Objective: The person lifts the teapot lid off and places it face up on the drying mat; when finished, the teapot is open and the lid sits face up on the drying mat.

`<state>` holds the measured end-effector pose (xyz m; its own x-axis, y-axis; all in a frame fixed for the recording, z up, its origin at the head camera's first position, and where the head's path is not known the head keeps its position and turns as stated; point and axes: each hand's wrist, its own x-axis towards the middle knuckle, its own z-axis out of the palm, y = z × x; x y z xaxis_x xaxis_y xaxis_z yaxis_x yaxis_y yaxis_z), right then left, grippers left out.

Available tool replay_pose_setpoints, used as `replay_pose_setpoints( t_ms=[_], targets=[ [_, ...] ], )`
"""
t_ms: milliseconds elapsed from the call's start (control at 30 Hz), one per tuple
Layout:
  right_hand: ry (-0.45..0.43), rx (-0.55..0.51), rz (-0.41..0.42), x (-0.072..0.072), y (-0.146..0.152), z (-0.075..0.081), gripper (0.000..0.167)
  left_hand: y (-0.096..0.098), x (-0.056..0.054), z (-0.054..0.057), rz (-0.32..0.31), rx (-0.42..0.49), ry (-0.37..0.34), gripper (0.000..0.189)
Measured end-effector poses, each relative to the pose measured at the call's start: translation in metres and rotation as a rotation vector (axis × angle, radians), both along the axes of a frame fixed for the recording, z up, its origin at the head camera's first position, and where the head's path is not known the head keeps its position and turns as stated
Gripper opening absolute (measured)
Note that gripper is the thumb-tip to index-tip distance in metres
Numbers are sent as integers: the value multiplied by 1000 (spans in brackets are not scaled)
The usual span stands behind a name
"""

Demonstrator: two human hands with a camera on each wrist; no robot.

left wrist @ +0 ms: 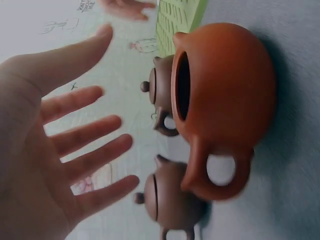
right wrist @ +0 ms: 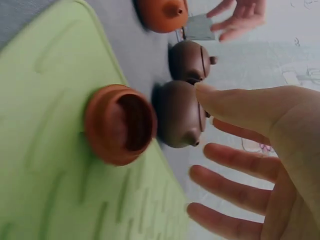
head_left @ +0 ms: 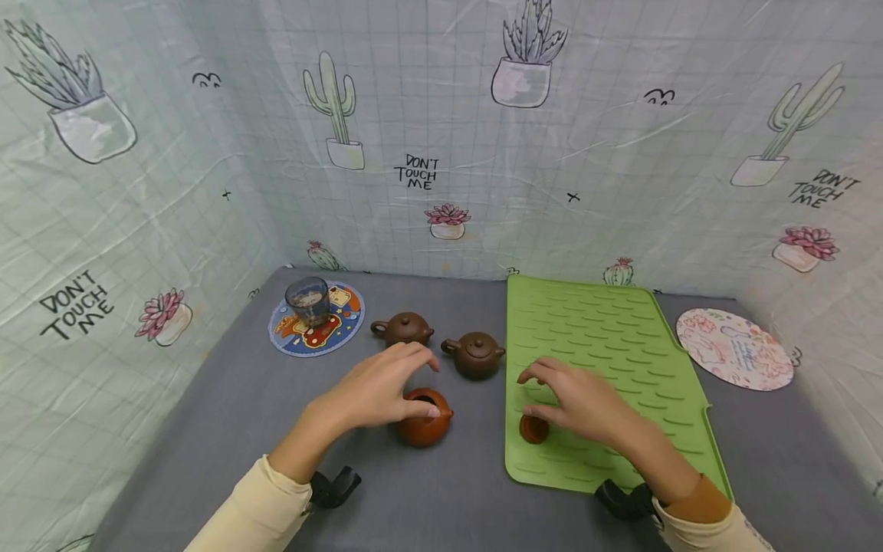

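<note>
An orange-red clay teapot (head_left: 424, 434) stands without its lid on the grey tabletop, its dark round opening showing in the left wrist view. My left hand (head_left: 378, 387) hovers over it, fingers spread and apart from the pot in the left wrist view. A small reddish clay lid (right wrist: 119, 125) lies upside down on the near left part of the green mat (head_left: 621, 360), hollow side showing. Above the lid is my right hand (head_left: 578, 397), holding nothing, its fingers loosely bent and parted. Both palms are bare in the wrist views.
Two brown lidded teapots (head_left: 477, 357) stand side by side behind the orange one. At the back left, a clear glass (head_left: 308, 300) sits on a round blue patterned mat (head_left: 284, 336). A pink floral oval mat (head_left: 734, 349) lies right of the green one. Patterned curtains surround the table.
</note>
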<state>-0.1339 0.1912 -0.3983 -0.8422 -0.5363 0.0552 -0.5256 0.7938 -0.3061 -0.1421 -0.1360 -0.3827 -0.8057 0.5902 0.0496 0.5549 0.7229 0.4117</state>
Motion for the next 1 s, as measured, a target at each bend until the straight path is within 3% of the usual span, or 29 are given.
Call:
replay_pose_setpoints(
  t_ms=[233, 500, 667, 867, 1000],
  targets=[
    [105, -48, 40, -27, -17, 5, 38, 22, -27, -3, 0, 141, -15, 55],
    [99, -135, 45, -48, -36, -6, 42, 43, -49, -30, 107, 284, -60, 54],
    [103, -199, 39, -56, -45, -21, 44, 51, -55, -45, 180, 310, -58, 51],
    [91, -228, 17, -59, -50, -37, 43, 56, -55, -57, 217, 333, -81, 46],
    [134, -257, 35, -60, -51, -45, 41, 57, -56, -64, 238, 343, -115, 41]
  ],
)
